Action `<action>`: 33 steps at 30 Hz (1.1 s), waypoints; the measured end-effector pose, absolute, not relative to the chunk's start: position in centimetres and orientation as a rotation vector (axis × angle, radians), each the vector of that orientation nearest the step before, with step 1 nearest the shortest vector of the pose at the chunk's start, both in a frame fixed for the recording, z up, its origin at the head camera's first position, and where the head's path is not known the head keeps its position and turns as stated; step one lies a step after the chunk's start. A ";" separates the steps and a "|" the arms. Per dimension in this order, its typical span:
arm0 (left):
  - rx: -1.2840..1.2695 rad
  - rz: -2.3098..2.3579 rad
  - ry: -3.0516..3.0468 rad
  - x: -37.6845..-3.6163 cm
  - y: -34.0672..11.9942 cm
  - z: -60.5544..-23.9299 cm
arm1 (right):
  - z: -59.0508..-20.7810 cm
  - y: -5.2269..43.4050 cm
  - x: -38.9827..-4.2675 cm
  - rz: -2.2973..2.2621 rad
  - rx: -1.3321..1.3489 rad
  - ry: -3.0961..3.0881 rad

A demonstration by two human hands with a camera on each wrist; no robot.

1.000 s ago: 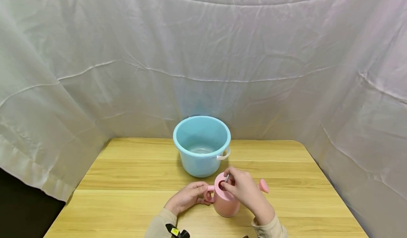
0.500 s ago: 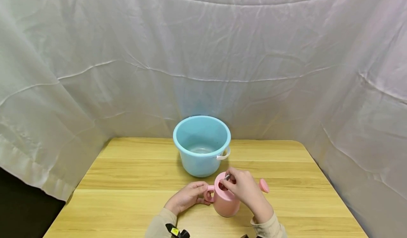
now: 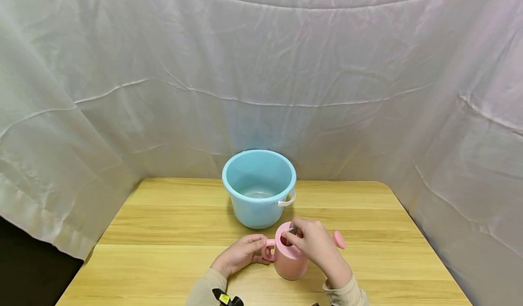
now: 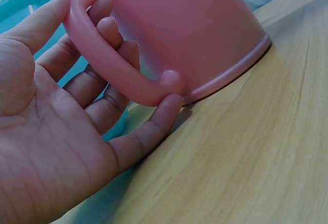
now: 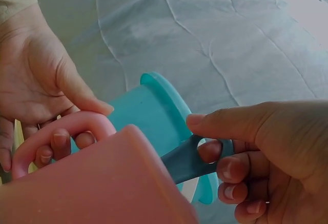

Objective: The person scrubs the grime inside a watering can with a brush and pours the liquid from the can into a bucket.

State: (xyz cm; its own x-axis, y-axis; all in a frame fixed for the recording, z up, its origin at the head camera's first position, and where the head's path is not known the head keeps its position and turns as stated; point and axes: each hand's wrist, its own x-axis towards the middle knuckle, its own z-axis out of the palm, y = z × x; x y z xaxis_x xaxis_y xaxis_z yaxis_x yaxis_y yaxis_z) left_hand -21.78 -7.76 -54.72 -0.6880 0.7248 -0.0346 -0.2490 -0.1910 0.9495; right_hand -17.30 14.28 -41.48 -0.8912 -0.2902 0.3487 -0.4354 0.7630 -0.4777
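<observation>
L hand (image 3: 243, 251) hooked thru handle (image 4: 102, 55) of pink watering can (image 3: 291, 266), upright on tabletop (image 3: 171, 233); R hand (image 3: 314, 242) gripping grey tool (image 5: 187, 160), w/ lower end hidden in can, type unclear

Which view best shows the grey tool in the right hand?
Right wrist: the grey tool shows close up, its far end hidden by the pink can. Head shows a small sliver; left wrist, none.

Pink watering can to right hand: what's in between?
A grey looped tool runs from the watering can to the right hand; shows in right wrist view.
</observation>
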 end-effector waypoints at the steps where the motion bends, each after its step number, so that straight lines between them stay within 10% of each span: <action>1: 0.571 1.937 1.424 -21.8 -7.8 -54.7 | -41.4 14.3 -17.2 0.830 0.571 -2.706; 33: 0.604 1.947 1.406 -21.9 -7.7 -55.0 | -41.6 13.2 -16.9 0.699 0.595 -2.612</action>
State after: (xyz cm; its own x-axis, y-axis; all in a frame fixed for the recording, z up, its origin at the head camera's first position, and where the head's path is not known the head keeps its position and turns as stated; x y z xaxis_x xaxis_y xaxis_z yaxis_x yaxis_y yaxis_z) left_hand -21.88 -7.74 -55.03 -0.6808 0.7325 -0.0077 -0.2376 -0.2109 0.9482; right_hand -16.90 13.20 -41.64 -0.8420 -0.2998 0.4486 -0.4838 0.7875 -0.3818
